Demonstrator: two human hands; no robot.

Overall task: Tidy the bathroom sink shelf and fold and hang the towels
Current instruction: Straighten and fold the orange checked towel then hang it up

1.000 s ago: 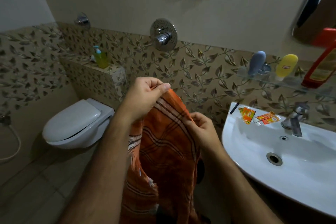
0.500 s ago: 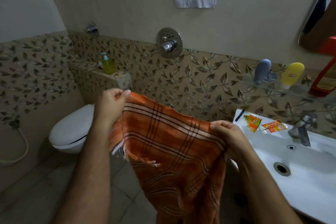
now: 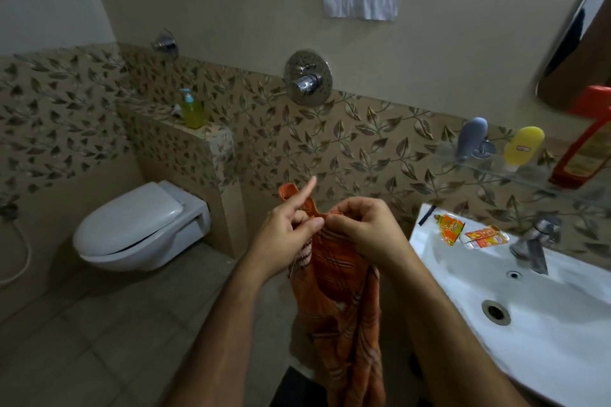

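Folding the orange towel [image 3: 334,261] in front of me beside the sink [image 3: 562,334]: left hand [image 3: 281,235] and right hand [image 3: 363,231] both pinch its top corners together, left forefinger sticking out; next I'd judge, square the edges, fold again.

Single view, head-worn, wide-angle. Position: standing height, above and behind both forearms, looking forward and down toward the tiled back wall. Near field: left hand [image 3: 284,235] and right hand [image 3: 367,231], close to the lens at centre frame, holding an orange towel [image 3: 340,291]. Left of frame: toilet [image 3: 139,228] and floor. Right of frame: sink [image 3: 545,324], cut by the edge, with the glass shelf [image 3: 529,172] above it. Straight lines bow near the borders.
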